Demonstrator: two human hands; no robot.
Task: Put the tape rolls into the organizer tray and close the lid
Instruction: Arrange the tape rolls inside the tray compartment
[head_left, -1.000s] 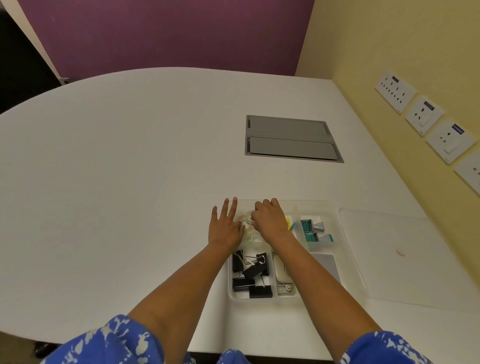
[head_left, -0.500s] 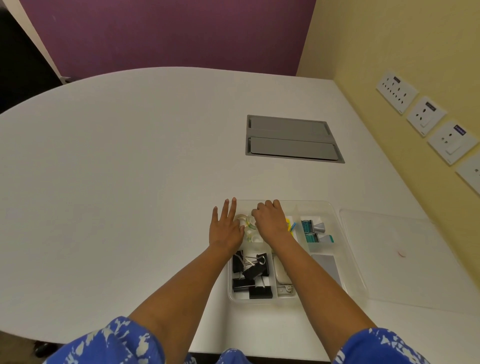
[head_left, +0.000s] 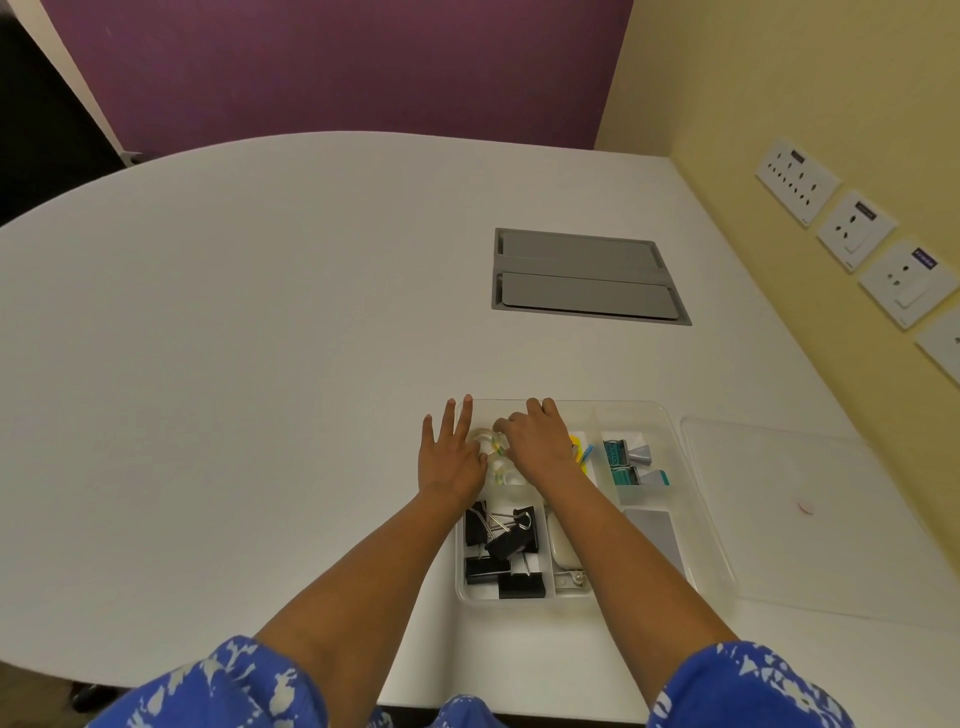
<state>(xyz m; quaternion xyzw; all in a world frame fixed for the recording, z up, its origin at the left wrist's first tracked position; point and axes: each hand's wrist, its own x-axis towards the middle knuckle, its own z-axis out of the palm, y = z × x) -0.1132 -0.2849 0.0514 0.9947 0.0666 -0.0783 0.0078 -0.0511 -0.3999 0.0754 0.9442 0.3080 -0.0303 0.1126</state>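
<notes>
- Your blue patterned sleeves (head_left: 218, 686) sit nearest, below the organizer tray (head_left: 719, 561).
- Black binder clips (head_left: 501, 551) fill the tray's near-left compartment.
- Your left hand (head_left: 451, 457) lies flat, fingers spread, against the tray's left edge.
- Your right hand (head_left: 537, 441) is inside the tray's far-left compartment, fingers curled over the tape rolls (head_left: 496, 452); you cannot tell whether it grips one.
- The clear lid (head_left: 810, 514) lies on the tabletop (head_left: 234, 364) right of the tray.
- The grey panel (head_left: 587, 275) lies beyond the tray.

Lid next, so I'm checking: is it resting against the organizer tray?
Cannot tell. In the head view the clear lid lies flat right of the tray, their see-through edges too close to separate.
</notes>
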